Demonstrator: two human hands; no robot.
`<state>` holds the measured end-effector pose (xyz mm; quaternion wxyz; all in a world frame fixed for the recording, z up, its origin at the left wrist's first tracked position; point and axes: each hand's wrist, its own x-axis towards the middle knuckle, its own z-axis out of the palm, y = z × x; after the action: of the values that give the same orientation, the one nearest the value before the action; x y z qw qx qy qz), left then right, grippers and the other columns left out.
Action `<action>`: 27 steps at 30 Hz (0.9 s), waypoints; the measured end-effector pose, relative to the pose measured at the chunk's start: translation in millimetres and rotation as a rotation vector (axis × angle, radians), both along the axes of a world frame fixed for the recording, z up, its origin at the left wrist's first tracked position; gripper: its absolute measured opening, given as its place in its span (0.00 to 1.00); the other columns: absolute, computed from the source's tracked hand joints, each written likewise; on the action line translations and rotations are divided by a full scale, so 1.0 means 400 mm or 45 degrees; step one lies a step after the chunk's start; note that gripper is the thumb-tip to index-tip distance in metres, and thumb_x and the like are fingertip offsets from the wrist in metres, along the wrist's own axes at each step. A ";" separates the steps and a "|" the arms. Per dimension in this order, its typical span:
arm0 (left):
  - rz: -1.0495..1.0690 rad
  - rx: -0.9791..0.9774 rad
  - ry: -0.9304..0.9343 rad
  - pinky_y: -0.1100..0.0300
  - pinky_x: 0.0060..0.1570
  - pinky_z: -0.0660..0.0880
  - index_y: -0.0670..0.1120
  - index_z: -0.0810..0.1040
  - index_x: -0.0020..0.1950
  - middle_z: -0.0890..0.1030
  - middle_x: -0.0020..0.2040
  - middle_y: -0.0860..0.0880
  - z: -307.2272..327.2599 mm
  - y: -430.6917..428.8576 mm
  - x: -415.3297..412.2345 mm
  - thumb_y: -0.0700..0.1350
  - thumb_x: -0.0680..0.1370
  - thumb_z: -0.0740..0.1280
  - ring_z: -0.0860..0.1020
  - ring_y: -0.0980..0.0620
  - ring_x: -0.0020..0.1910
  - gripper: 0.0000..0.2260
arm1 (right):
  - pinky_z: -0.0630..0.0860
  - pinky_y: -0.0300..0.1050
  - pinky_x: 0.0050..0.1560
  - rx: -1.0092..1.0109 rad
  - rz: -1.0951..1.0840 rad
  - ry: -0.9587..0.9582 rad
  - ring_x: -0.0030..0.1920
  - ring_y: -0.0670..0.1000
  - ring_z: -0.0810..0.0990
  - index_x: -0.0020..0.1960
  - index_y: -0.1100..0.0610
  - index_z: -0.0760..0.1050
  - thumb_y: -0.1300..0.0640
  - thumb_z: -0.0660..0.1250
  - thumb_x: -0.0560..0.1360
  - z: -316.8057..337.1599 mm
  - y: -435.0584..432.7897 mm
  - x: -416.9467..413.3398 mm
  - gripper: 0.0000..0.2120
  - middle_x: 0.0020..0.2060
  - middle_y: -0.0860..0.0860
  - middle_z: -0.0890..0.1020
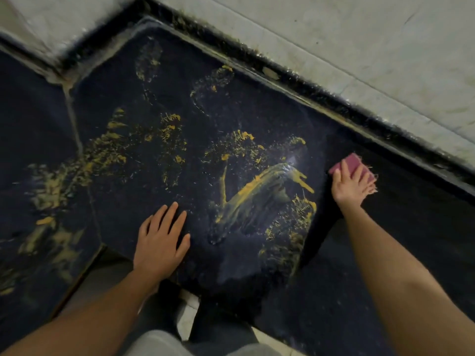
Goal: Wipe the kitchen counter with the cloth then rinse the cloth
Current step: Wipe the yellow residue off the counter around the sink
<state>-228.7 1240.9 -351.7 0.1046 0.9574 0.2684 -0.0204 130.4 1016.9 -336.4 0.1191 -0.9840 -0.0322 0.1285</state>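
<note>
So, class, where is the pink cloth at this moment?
In the head view, the pink rectangular cloth lies at right on the dark counter, under the right hand, just right of the yellow smear.

two hands are showing, one left hand (160, 242) and one right hand (350, 186), along with one pink cloth (350, 161) and one dark bench (359, 291) running in two slabs; yellow smears (257, 196) are proving too many and too scattered for an exact count.
</note>
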 end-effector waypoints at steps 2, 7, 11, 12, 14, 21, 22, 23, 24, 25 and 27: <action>0.012 0.005 -0.014 0.49 0.58 0.60 0.41 0.77 0.61 0.75 0.64 0.40 -0.001 -0.001 0.000 0.57 0.80 0.40 0.65 0.44 0.64 0.32 | 0.36 0.59 0.73 -0.068 0.011 0.038 0.75 0.60 0.42 0.75 0.47 0.51 0.44 0.46 0.80 -0.008 0.059 0.064 0.24 0.76 0.56 0.47; 0.019 -0.002 0.001 0.49 0.58 0.60 0.41 0.76 0.61 0.74 0.64 0.40 0.000 0.000 0.005 0.57 0.80 0.42 0.65 0.43 0.65 0.31 | 0.34 0.60 0.71 -0.122 0.115 0.081 0.75 0.59 0.40 0.76 0.48 0.49 0.41 0.44 0.80 -0.005 0.162 0.197 0.26 0.76 0.55 0.45; 0.025 0.019 -0.019 0.48 0.58 0.60 0.40 0.76 0.61 0.74 0.65 0.39 0.001 -0.001 0.007 0.58 0.80 0.42 0.64 0.43 0.65 0.30 | 0.35 0.60 0.72 -0.146 0.217 0.067 0.75 0.60 0.40 0.76 0.47 0.48 0.40 0.45 0.79 -0.012 0.176 0.199 0.27 0.76 0.55 0.45; 0.028 0.020 -0.021 0.48 0.58 0.60 0.40 0.76 0.61 0.74 0.65 0.39 0.001 -0.001 0.008 0.58 0.80 0.42 0.64 0.43 0.65 0.31 | 0.35 0.60 0.72 -0.145 0.267 0.069 0.75 0.60 0.41 0.76 0.47 0.49 0.41 0.45 0.79 -0.011 0.166 0.190 0.27 0.76 0.55 0.45; 0.032 0.015 -0.024 0.49 0.58 0.60 0.41 0.76 0.62 0.74 0.65 0.39 0.002 -0.002 0.008 0.58 0.80 0.41 0.64 0.44 0.65 0.31 | 0.36 0.60 0.73 -0.147 0.347 0.062 0.75 0.60 0.42 0.75 0.47 0.50 0.42 0.47 0.80 -0.012 0.136 0.153 0.26 0.76 0.56 0.46; 0.044 0.019 -0.079 0.48 0.57 0.61 0.41 0.77 0.60 0.75 0.63 0.39 0.000 -0.002 0.001 0.53 0.74 0.52 0.65 0.43 0.64 0.24 | 0.37 0.56 0.73 -0.130 0.451 0.019 0.75 0.61 0.44 0.75 0.48 0.55 0.32 0.38 0.70 -0.005 0.023 -0.155 0.38 0.76 0.57 0.49; 0.041 0.011 -0.078 0.46 0.58 0.64 0.41 0.77 0.60 0.75 0.63 0.39 0.002 -0.002 -0.001 0.53 0.74 0.52 0.67 0.42 0.64 0.24 | 0.36 0.56 0.73 -0.147 0.473 0.041 0.75 0.60 0.43 0.75 0.48 0.55 0.32 0.35 0.66 -0.003 0.002 -0.212 0.41 0.76 0.57 0.49; 0.032 0.001 -0.074 0.45 0.57 0.68 0.41 0.77 0.60 0.75 0.63 0.39 0.004 -0.003 -0.003 0.53 0.74 0.52 0.70 0.41 0.63 0.25 | 0.36 0.56 0.73 -0.168 0.494 0.072 0.76 0.59 0.43 0.75 0.48 0.54 0.32 0.33 0.65 -0.003 -0.022 -0.270 0.43 0.76 0.56 0.49; 0.020 -0.011 -0.064 0.44 0.56 0.70 0.41 0.77 0.60 0.76 0.63 0.39 0.007 -0.002 -0.004 0.53 0.74 0.52 0.72 0.39 0.62 0.25 | 0.35 0.56 0.73 -0.179 0.516 0.103 0.76 0.59 0.42 0.75 0.48 0.54 0.30 0.32 0.65 -0.007 -0.047 -0.330 0.43 0.76 0.56 0.48; 0.006 -0.019 -0.057 0.43 0.55 0.72 0.41 0.77 0.60 0.76 0.62 0.39 0.010 -0.001 -0.005 0.53 0.74 0.52 0.73 0.38 0.61 0.25 | 0.36 0.55 0.73 -0.171 0.544 0.111 0.76 0.59 0.44 0.74 0.49 0.55 0.28 0.32 0.67 -0.009 -0.070 -0.394 0.44 0.75 0.55 0.48; -0.027 -0.027 -0.054 0.43 0.54 0.72 0.41 0.78 0.59 0.76 0.62 0.39 0.013 0.003 -0.004 0.53 0.75 0.54 0.75 0.38 0.60 0.23 | 0.41 0.52 0.72 -0.171 0.640 0.085 0.74 0.63 0.53 0.73 0.52 0.61 0.30 0.33 0.73 -0.013 -0.112 -0.524 0.40 0.73 0.55 0.56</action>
<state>-230.3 1242.0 -346.5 0.1204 0.9592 0.2556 -0.0041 -79.0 972.2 -341.4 0.0190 -0.9460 -0.2631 0.1884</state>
